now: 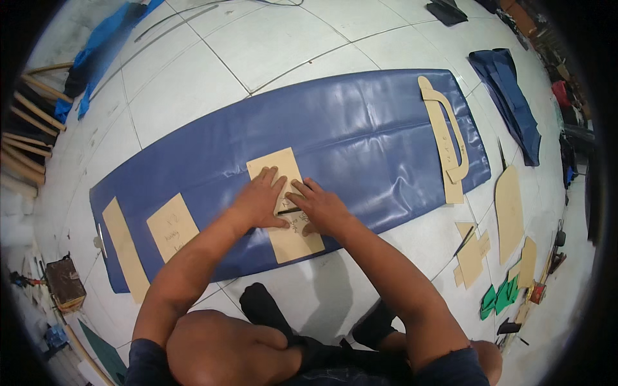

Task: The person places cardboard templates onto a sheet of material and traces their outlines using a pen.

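A long sheet of shiny blue vinyl (pixel 360 148) lies spread on the floor in front of me. Across its middle rests a tan cardboard pattern piece (pixel 295 249) with handwriting on it. My left hand (pixel 262 199) presses on this piece with the fingers spread. Beside it, my right hand (pixel 322 209) also lies on the cardboard, fingers apart. Between the hands shows a thin dark strip or stick (pixel 290 211); I cannot tell exactly what it is. Farther left on the vinyl are a squarish cardboard piece (pixel 172 225) and a narrow one (pixel 125 248).
At the vinyl's right end lie a long cardboard strip (pixel 441 141) and a handle-shaped one (pixel 458 135). Folded dark blue material (pixel 508 96), a curved cardboard piece (pixel 510 212), smaller pieces (pixel 473 260) and green scraps (pixel 506 293) are on the tiles. Rolls (pixel 22 164) stand at the left.
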`<state>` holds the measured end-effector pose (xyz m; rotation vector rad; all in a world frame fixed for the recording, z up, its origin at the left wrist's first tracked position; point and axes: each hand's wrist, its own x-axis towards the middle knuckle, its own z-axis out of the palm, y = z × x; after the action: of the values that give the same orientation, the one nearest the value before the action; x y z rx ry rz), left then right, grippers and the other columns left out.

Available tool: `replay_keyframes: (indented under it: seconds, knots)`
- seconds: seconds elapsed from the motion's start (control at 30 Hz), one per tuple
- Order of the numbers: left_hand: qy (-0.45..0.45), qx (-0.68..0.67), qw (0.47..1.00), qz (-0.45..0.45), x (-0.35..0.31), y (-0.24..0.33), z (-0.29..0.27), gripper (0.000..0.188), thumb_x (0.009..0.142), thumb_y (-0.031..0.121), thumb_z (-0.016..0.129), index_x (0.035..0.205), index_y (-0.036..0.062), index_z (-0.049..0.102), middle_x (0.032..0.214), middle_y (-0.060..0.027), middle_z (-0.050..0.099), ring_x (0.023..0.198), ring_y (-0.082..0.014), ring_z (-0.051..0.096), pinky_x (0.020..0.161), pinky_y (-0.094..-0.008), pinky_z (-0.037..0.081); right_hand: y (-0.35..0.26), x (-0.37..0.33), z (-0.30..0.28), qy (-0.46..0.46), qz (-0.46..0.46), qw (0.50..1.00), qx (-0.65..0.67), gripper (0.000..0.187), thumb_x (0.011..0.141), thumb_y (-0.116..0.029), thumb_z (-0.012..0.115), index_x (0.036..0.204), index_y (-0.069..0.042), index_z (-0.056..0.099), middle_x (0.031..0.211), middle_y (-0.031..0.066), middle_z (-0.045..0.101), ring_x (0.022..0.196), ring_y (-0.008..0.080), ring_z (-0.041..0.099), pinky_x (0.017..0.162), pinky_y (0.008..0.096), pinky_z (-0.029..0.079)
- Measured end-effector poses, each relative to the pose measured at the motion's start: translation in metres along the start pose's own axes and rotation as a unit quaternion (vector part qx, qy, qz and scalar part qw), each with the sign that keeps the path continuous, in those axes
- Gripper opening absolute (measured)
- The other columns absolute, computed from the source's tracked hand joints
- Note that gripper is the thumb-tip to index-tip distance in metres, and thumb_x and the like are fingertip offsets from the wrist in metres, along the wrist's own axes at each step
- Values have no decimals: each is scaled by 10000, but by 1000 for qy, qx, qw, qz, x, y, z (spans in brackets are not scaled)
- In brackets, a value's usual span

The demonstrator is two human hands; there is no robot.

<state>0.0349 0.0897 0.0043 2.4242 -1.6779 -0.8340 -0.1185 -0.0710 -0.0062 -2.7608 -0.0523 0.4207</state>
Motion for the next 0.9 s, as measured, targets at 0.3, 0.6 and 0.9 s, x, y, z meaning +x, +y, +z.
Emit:
replay_keyframes:
  seconds: [0.3,0.6,0.9]
  knots:
    - [-6,71,997,-11,-1,13,15,1275,572,577,936,1531,-25,349,1581,-321,298,1497,-493,276,1221,-549,308,36,-66,-17,172,175,943,224,400,866,-268,799,1191,-69,676,1255,144,670,1088,328,683,901,429,553]
    - [3,58,998,-16,1,4,23,1277,585,541,943,1547,-31,328,1611,-325,255,1522,-497,224,1243,-546,262,84,-132,19,337,400,783,336,304,964,-299,718,949,-6,638,791,106,653,717,223,609,687,354,486]
    - [12,45,999,-16,3,5,21,1282,574,487,961,1554,-25,314,1616,-325,250,1527,-492,213,1251,-536,251,41,-121,21,239,356,820,380,298,921,-264,765,958,-1,631,807,116,667,729,234,630,701,360,499]
